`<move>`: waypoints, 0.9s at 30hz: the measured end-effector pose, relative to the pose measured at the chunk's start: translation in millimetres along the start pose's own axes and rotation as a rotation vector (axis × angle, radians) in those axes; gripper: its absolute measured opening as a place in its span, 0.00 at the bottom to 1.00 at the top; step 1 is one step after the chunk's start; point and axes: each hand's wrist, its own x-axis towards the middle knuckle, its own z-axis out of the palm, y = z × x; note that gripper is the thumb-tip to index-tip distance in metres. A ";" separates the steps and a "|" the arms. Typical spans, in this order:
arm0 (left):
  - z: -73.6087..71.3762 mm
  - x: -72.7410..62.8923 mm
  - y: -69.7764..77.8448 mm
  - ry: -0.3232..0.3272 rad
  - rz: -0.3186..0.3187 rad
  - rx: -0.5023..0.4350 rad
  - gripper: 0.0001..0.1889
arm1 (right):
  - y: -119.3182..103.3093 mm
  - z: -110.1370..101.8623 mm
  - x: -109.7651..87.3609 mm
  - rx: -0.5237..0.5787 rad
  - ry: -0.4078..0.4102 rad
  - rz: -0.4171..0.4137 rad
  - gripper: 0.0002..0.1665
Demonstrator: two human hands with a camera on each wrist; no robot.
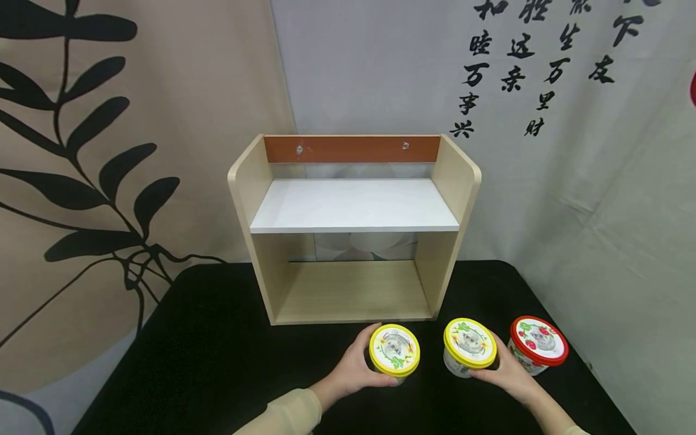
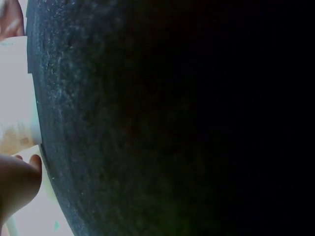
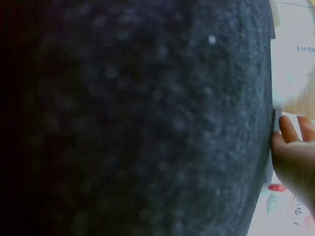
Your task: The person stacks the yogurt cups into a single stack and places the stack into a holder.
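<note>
Two tubs with yellow lids stand side by side near the black table's front, in the head view. My left hand (image 1: pixel 354 367) grips the left yellow-lidded tub (image 1: pixel 394 350), thumb on the near side and fingers around the far side. The right yellow-lidded tub (image 1: pixel 470 343) is held from its right side by my right hand (image 1: pixel 510 373). Just behind that hand is a red-lidded tub (image 1: pixel 539 342), partly covered by it. In the left wrist view a pale tub (image 2: pixel 17 108) shows at the edge; the right wrist view has another pale tub (image 3: pixel 293 73) beside the fingers.
A two-tier wooden shelf (image 1: pixel 353 290) with a white middle board (image 1: pixel 356 205) stands behind the tubs on the black table (image 1: pixel 228 362). Printed cloth (image 1: pixel 571 181) hangs behind and to the right. The red-lidded tub sits near the table's right edge.
</note>
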 end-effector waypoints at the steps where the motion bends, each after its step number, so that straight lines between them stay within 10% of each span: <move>1: -0.1 0.2 0.0 -0.005 0.000 -0.006 0.55 | 0.3 0.0 0.2 0.000 -0.005 0.001 0.54; 27: -27.8 -9.1 2.8 0.008 0.037 -0.059 0.48 | -2.4 0.9 -0.3 0.030 -0.004 0.049 0.52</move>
